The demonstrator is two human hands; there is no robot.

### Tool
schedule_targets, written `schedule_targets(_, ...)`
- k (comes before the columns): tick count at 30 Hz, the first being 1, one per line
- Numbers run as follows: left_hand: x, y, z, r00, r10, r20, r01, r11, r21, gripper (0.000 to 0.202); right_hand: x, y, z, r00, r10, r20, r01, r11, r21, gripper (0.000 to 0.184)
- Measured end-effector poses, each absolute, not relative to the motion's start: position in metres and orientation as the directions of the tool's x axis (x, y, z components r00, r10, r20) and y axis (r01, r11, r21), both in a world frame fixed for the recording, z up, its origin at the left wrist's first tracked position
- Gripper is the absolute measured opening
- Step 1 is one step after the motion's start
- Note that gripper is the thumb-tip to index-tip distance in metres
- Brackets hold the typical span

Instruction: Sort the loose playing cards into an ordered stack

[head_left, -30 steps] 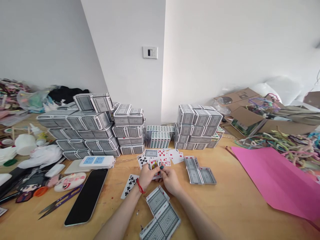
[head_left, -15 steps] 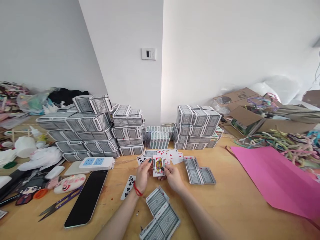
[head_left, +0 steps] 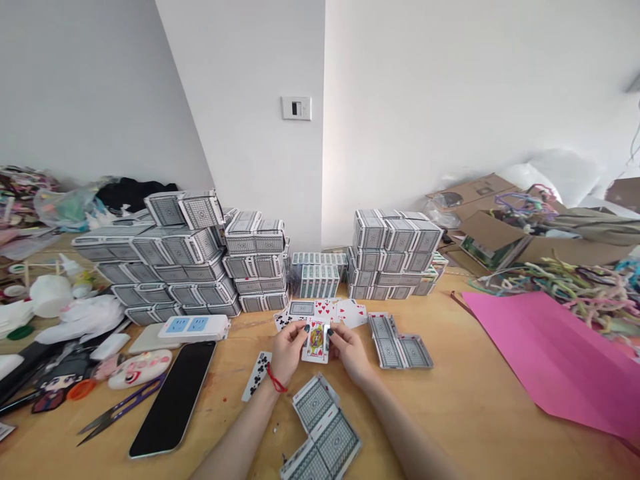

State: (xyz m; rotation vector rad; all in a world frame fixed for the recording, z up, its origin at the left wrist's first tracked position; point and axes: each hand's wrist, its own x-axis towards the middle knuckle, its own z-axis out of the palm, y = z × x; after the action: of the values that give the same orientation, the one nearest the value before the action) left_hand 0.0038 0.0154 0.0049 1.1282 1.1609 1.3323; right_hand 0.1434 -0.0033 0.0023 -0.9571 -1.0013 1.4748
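A face-up playing card, a red jack by its look, is held between my two hands above the table. My left hand, with a red string at the wrist, pinches its left edge. On the opposite edge, the thumb and fingers of my right hand are closed. Loose cards lie face up just behind, one of them back up. A ten of clubs is left of my left wrist. Between my forearms lies a folded form made of grey-backed cards; a smaller one sits to the right.
Stacked card blocks rise at the back left, centre left and right. Card boxes stand between them. A phone, scissors and a power strip lie left; pink paper and cords right.
The held card has come slightly lower and nearer to me. My right hand's fingers have shifted up to the card's upper right edge.
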Motion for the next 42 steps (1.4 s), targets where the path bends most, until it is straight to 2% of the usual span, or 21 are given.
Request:
schedule_targets(9, 0.003, 0.016, 0.0, -0.006, 0.996, 0.09, -0.037, -0.09, 0.995, 0.028, 0.146, -0.002, 0.003, -0.113, 0.992, -0.054, -0.391, -0.094, -0.915, 0.032)
schedule_targets(19, 0.009, 0.008, 0.003, 0.036, 0.994, 0.107, 0.03, -0.108, 0.994, 0.029, 0.146, -0.004, 0.005, -0.093, 0.994, -0.064, -0.328, -0.092, -0.94, 0.032)
schedule_targets(26, 0.009, 0.009, 0.0, 0.009, 0.995, 0.1, 0.025, -0.1, 0.995, 0.026, 0.145, -0.004, 0.009, -0.103, 0.991, -0.088, -0.313, -0.116, -0.943, 0.037)
schedule_targets(34, 0.008, 0.009, 0.002, -0.012, 0.994, 0.107, 0.036, -0.107, 0.994, 0.019, 0.145, -0.003, 0.006, -0.124, 0.99, -0.061, -0.332, -0.1, -0.938, 0.028)
schedule_targets(42, 0.009, 0.006, 0.009, 0.019, 0.997, 0.076, -0.012, -0.076, 0.997, 0.031, 0.146, -0.003, 0.005, -0.125, 0.99, -0.069, -0.281, -0.102, -0.954, 0.029)
